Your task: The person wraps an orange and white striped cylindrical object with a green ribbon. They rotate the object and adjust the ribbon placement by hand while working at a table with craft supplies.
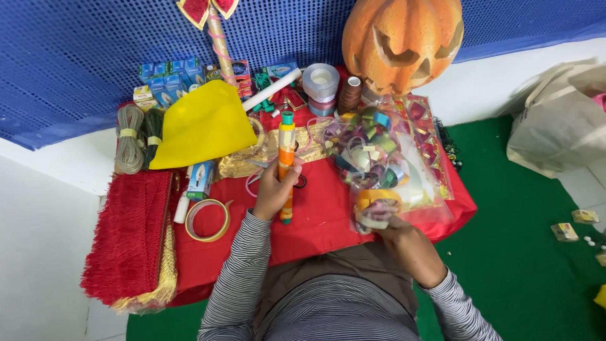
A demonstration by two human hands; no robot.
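Orange tube (286,165), centre frame: light, stiff, smooth; left hand (273,189) wrapped round mid-body, best hold there. Right hand (394,228) pinching clear bag of ribbon rolls (379,164).

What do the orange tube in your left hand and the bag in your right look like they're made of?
The orange tube in the left hand looks like smooth plastic, with a matte orange body and a green cap. The bag held by the right hand seems thin clear plastic film: it is glossy and crinkled, and coloured tape rolls show through it.
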